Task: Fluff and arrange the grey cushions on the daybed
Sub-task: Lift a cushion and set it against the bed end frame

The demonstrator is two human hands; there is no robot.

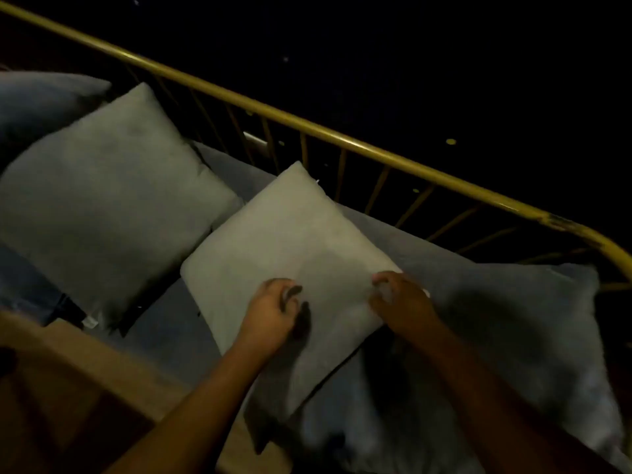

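Note:
A light grey square cushion lies in the middle of the daybed, one corner pointing at the rail. My left hand rests on its near face with fingers curled. My right hand pinches the cushion's right corner. A second grey cushion lies to the left, its corner touching the first. A larger blue-grey cushion lies at the right, partly under the middle one. Another dark grey cushion shows at the far left.
A yellow metal rail with thin bars runs diagonally behind the cushions and curves down at the right. The grey mattress shows between cushions. A wooden surface fills the lower left. The surroundings are dark.

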